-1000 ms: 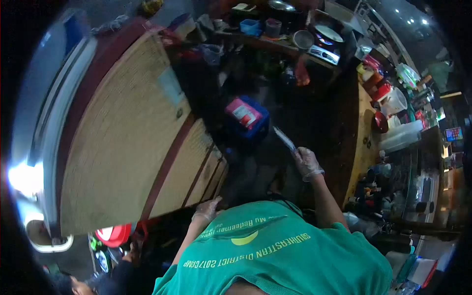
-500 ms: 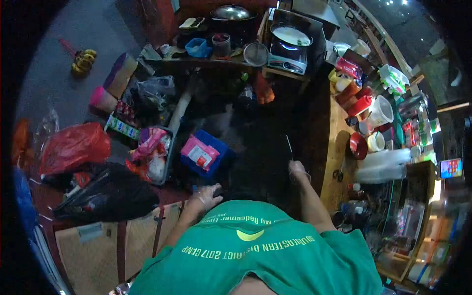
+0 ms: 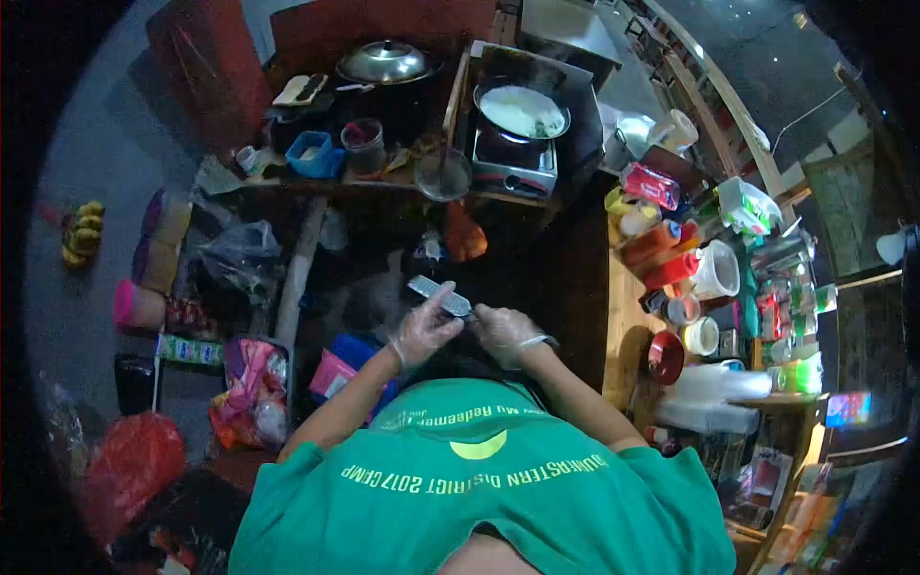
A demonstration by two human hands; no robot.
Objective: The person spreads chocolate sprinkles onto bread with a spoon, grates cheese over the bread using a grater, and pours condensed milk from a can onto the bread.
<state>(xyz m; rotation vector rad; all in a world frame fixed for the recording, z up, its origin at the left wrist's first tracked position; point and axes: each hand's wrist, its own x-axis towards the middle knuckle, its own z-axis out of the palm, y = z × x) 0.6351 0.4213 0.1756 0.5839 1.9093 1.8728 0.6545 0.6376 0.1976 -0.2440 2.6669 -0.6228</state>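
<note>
Gripping a flat metallic tool [image 3: 438, 294] together, the left hand [image 3: 420, 333] and the right hand [image 3: 506, 334] are meeting just beyond the green shirt [image 3: 484, 479]. The left hand is closing on the tool with its thumb over the top, and the right hand is curling its fingers around the tool's right end. Half a second earlier the right hand was holding it alone, pointing away, while the left hand was hovering empty near the body; now the tool is slanting between the two. The view is also shifting, with the stove [image 3: 516, 177] now sitting closer to the middle. One pan [image 3: 523, 111] with pale contents is resting on the stove, and one domed lid [image 3: 387, 62] is lying to its left. On the far worktop [image 3: 316, 187], one blue basket [image 3: 314, 154] is standing left of one clear tub [image 3: 363, 147]. Two squeeze bottles [image 3: 670, 270], one red and one orange-red, are lying on the right worktop [image 3: 623, 335], farther off than one red bowl [image 3: 665, 357]. Three round containers [image 3: 139, 305] are lining up at the left, near one bunch of bananas [image 3: 82, 234]. The shirt is showing "DISTRICT 2017 CAMP" and "My Redeemer", upside down, around a yellow crescent [image 3: 478, 445]; package lettering is staying too small to read.
</note>
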